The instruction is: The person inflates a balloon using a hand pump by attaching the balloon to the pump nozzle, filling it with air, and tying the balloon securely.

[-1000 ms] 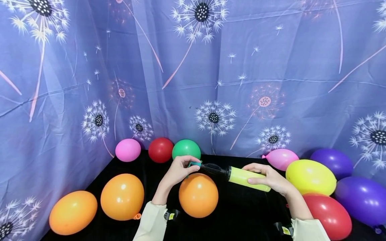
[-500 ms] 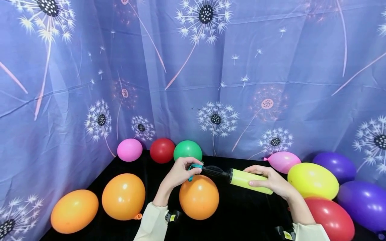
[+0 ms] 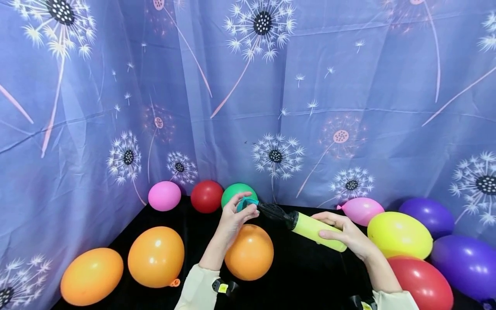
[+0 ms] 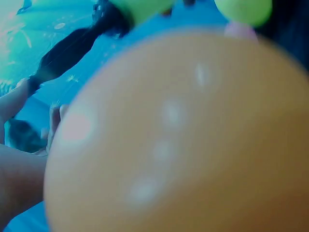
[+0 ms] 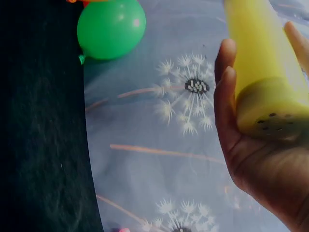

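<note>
Slightly left of centre in the head view, my left hand [image 3: 229, 221] pinches a limp teal balloon [image 3: 249, 202] at the tip of the pump's black nozzle end. Whether the balloon's neck is over the tip is too small to tell. My right hand [image 3: 350, 237] grips the yellow-green barrel of a balloon pump [image 3: 317, 231]; in the right wrist view the barrel's holed end [image 5: 275, 123] lies against the palm. An inflated orange balloon [image 3: 249, 254] sits just below my left hand and fills much of the left wrist view.
Two more orange balloons [image 3: 156, 257] lie on the black cloth at left. Pink, red and green balloons [image 3: 239, 189] line the back edge. At right, yellow [image 3: 399, 234], red, purple and pink balloons crowd near my right forearm. A blue dandelion-print curtain [image 3: 232, 86] hangs behind.
My left hand has risen slightly with the teal balloon, its fingers shifting around it. The pump's nozzle end now tilts a little higher. My right hand keeps its grip on the barrel.
</note>
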`<state>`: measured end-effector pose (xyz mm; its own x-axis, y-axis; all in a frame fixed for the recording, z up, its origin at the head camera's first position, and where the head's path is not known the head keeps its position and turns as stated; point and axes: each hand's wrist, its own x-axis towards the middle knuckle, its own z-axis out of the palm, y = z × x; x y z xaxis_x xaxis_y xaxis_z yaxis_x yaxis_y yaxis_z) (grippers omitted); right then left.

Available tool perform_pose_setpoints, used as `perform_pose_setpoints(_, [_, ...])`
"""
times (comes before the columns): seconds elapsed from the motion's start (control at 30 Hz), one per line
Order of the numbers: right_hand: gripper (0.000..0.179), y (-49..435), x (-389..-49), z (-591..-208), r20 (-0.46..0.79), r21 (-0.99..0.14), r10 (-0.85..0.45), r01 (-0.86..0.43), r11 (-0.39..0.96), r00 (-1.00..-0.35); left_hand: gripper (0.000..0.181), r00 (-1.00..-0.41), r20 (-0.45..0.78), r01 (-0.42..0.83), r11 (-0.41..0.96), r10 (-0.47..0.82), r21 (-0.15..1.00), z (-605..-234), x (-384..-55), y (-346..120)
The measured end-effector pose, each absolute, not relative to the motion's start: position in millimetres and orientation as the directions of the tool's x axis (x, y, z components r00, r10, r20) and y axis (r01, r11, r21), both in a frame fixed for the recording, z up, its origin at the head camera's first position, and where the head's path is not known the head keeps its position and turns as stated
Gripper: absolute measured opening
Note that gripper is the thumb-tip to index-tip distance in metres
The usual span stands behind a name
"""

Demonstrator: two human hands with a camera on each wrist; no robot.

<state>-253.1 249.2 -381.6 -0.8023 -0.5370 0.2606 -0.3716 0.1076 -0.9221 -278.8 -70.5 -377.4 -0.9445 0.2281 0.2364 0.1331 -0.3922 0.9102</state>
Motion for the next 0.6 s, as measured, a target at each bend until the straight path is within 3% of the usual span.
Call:
perform_pose_setpoints(0.13, [0.038, 237.6, -254.5, -385.6, 0.285, -0.935, -0.560, -0.354, 0.016, -0.778, 0.027, -0.929, 0.173, -0.045, -0.567, 0.326, 0.823, -378.3, -278.8, -63.6])
perform_pose_setpoints(0.27, [0.037, 222.1, -255.9, -389.3, 0.268, -0.949, -0.570, -0.316, -0.015, -0.777, 0.054, -0.853, 0.188, -0.163, -0.591, 0.487, 0.790, -374.5, -279.0, -62.2])
perform_pose_setpoints(0.33, [0.036, 214.1, -256.4, -392.4, 0.257, -0.953, -0.575, -0.301, -0.019, -0.777, 0.058, -0.826, 0.227, -0.171, -0.614, 0.516, 0.771, -372.1, -279.1, -63.8])
perform_pose_setpoints(0.4, [0.035, 207.1, -256.5, -396.3, 0.236, -0.962, -0.579, -0.273, -0.024, -0.780, 0.051, -0.818, 0.269, -0.165, -0.655, 0.509, 0.737, -369.0, -280.1, -65.5])
perform_pose_setpoints(0.6, [0.035, 194.0, -253.6, -404.4, 0.212, -0.976, -0.596, -0.197, -0.092, -0.774, 0.038, -0.849, 0.333, -0.110, -0.753, 0.410, 0.649, -358.3, -290.4, -68.7])
